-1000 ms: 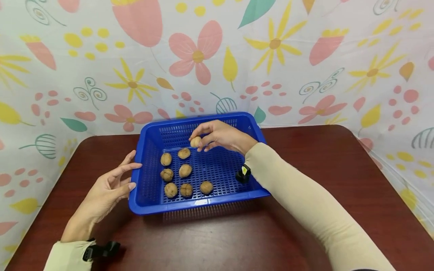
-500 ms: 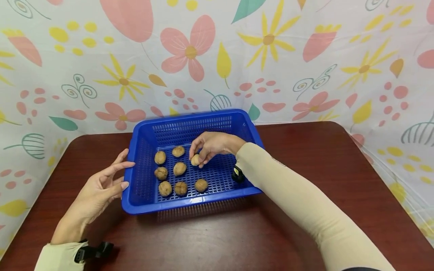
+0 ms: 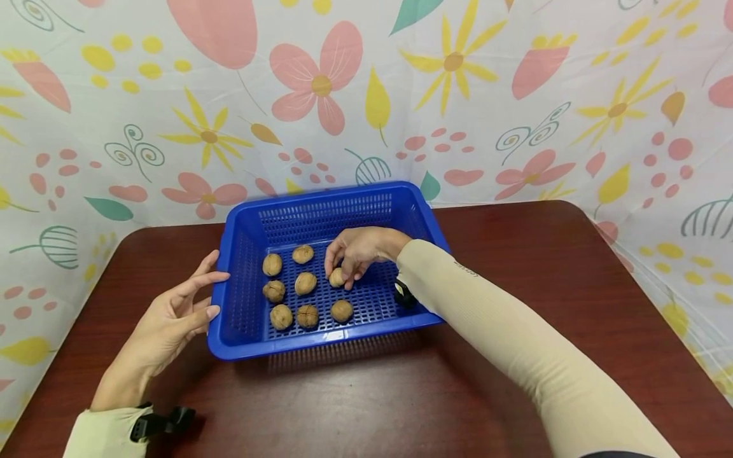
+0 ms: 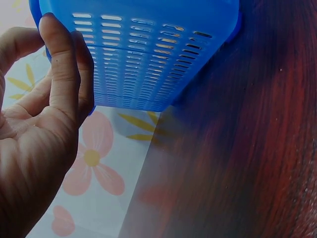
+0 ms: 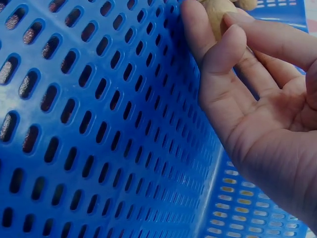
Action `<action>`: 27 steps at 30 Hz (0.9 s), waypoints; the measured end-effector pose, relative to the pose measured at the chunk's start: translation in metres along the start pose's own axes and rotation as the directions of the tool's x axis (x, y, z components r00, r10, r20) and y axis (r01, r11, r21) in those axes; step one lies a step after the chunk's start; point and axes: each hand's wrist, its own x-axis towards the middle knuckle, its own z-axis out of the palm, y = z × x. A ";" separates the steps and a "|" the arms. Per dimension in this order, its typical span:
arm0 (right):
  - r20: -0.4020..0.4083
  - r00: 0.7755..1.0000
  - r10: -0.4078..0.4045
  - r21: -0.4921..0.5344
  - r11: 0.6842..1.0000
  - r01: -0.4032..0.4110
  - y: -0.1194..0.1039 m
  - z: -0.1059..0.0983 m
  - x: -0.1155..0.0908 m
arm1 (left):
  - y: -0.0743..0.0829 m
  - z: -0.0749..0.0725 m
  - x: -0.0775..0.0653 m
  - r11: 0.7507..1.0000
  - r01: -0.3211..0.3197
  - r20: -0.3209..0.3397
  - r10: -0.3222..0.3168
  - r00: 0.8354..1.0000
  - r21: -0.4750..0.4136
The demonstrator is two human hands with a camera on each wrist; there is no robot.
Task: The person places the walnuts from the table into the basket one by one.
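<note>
A blue plastic basket (image 3: 343,333) with slotted walls stands on the table. My left hand (image 3: 166,327) holds its left rim, thumb and fingers at the edge; in the left wrist view the fingers (image 4: 64,74) lie against the outer wall. Inside the basket, my right hand (image 3: 361,251) pinches a walnut (image 3: 336,277) at the floor. In the right wrist view this walnut (image 5: 218,15) shows only partly between the fingertips. Just in front of it lies another walnut (image 3: 342,310). Whether the pinched walnut bears on the floor is hard to tell.
Several more walnuts lie in rough rows at the basket's left, among them a walnut (image 3: 306,284) left of my right fingers. The dark red-brown table (image 3: 372,407) extends around the basket. A flower-print cloth (image 3: 321,83) hangs behind it.
My right hand has lowered the walnut from near the basket's back to its floor, in front of the third column's near walnut. The left hand stays at the rim. The view has shifted slightly.
</note>
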 end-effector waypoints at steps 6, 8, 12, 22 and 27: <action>0.004 1.000 0.003 0.004 1.000 -0.003 -0.003 -0.001 0.000 | 0.001 -0.001 0.000 1.000 -0.006 0.001 0.006 1.000 -0.007; 0.001 1.000 0.005 0.004 1.000 -0.005 -0.005 -0.002 -0.001 | 0.002 -0.001 -0.001 1.000 -0.007 0.003 0.007 1.000 -0.007; -0.034 0.999 0.007 0.016 1.000 -0.007 -0.008 -0.006 -0.007 | 0.002 -0.001 0.000 1.000 -0.007 0.008 0.007 1.000 -0.009; -0.257 0.960 -0.108 0.128 0.981 0.145 -0.016 -0.018 -0.049 | -0.002 0.001 0.000 1.000 0.001 0.011 -0.001 1.000 0.018; -0.353 0.912 -0.210 0.148 0.950 0.276 -0.009 -0.027 -0.088 | 0.000 0.001 0.000 1.000 0.002 0.003 -0.002 1.000 0.030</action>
